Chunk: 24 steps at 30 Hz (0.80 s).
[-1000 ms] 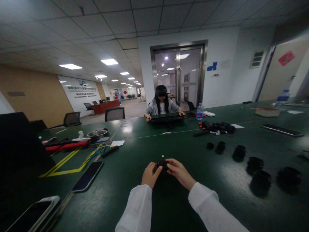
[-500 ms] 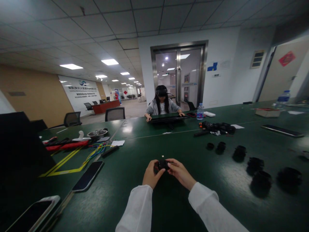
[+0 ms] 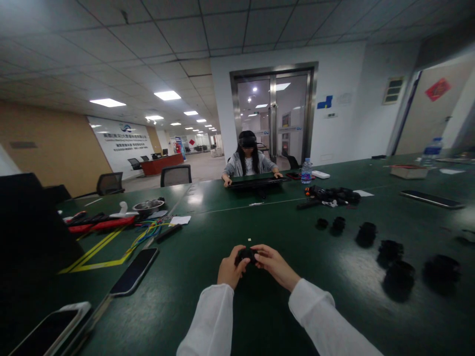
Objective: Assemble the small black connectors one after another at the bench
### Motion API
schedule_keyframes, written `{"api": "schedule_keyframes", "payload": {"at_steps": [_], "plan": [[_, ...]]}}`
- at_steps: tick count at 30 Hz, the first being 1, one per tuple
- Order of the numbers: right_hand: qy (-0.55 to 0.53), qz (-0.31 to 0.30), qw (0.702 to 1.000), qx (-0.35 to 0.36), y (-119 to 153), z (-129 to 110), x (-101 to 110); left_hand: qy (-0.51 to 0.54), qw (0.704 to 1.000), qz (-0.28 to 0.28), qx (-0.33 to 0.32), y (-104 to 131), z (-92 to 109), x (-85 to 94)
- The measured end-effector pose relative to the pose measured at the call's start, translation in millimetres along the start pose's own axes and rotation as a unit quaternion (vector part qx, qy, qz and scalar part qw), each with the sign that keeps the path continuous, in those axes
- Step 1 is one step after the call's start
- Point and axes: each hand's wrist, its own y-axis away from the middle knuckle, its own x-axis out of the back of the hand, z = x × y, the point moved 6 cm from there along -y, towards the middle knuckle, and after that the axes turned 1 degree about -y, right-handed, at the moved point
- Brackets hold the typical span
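From here I see both hands pinching one small black part (image 3: pixel 247 254) over the near middle of the green counter (image 3: pixel 208 232), the left hand (image 3: pixel 230 270) on one side and the right hand (image 3: pixel 276 266) on the other. The part seems to lie roughly crosswise, its longer way running from hand to hand, though it's too dark for me to say which end is the front.

Just beyond the fingers sits a tiny pale square (image 3: pixel 249 240). Over on the right, black ring-like pieces (image 3: pixel 367 232) stand in a loose, curving row, well apart from the hands, with a heap of dark gear (image 3: pixel 330 194) and a water bottle (image 3: pixel 306 171) farther back. Two phones (image 3: pixel 135 271) lie to the left, near coloured wires (image 3: pixel 150 231) and a metal bowl (image 3: pixel 148 205). Across the counter a person (image 3: pixel 249 160) holds a wide black panel (image 3: pixel 256 183).

Fingers cover both ends of the part, so its outline is hard to make out. The nearest phone is cut off at the edge of the view.
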Motion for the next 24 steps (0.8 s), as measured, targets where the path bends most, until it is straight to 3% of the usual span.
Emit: {"api": "schedule_keyframes", "payload": {"at_steps": [11,20,24], "plan": [[-0.072,0.075,0.994,-0.011,-7,10,13,0.040,0.998,-0.017,-0.052,2,8,-5.5],[-0.027,0.038,0.999,0.003,-3,3,8,-0.039,0.998,0.030,-0.040,1,4,2.1],[0.002,0.030,1.000,-0.006,0,0,4,-0.097,0.991,0.070,-0.064,1,10,8.9]]}}
